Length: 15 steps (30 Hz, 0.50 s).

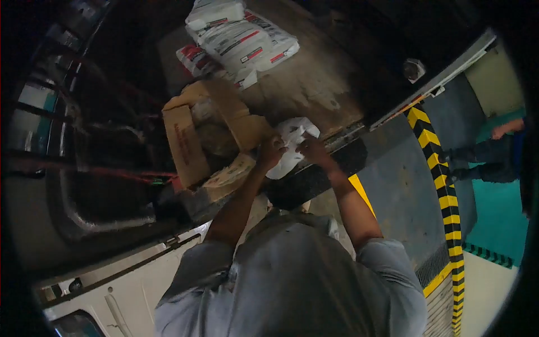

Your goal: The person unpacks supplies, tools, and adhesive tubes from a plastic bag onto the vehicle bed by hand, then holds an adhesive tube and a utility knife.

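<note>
A white plastic bag (292,147) lies at the near edge of the cargo bed, crumpled between my two hands. My left hand (271,151) is closed on the bag's left side, close to the carton's right flap. On the other side my right hand (313,150) pinches the bag near its upper right part. What the bag contains is hidden. Just left of it stands an open cardboard box (185,137) with raised, torn flaps. Its inside is dark, with something brownish that I cannot make out.
Several white printed sacks (247,45) are piled farther back on the worn cargo floor (314,84). Red straps (129,175) cross the dark left side. A yellow-and-black striped edge (441,185) runs along the right. Another person (494,157) stands at far right.
</note>
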Each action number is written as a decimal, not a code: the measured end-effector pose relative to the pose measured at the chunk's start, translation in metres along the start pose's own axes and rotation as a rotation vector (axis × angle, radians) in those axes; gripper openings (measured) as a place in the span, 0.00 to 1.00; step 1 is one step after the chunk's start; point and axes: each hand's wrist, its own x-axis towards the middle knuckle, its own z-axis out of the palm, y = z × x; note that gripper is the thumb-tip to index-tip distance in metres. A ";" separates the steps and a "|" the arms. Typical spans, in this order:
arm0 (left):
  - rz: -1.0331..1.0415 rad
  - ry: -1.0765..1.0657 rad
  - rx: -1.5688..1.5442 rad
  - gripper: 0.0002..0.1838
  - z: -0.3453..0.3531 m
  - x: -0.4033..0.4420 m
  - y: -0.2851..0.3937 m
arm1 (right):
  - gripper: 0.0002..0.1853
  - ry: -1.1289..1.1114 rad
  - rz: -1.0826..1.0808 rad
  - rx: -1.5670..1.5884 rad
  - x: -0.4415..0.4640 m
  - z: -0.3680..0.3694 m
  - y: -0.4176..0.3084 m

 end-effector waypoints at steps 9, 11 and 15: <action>0.101 0.024 -0.311 0.24 0.044 0.028 -0.052 | 0.11 0.033 0.123 -0.167 0.028 -0.007 0.024; 0.178 0.070 0.007 0.22 0.045 0.021 -0.044 | 0.14 0.263 0.014 -0.057 0.020 0.033 0.068; 0.063 -0.161 0.165 0.18 0.020 0.004 0.019 | 0.16 0.003 -0.067 -0.252 -0.002 0.034 0.069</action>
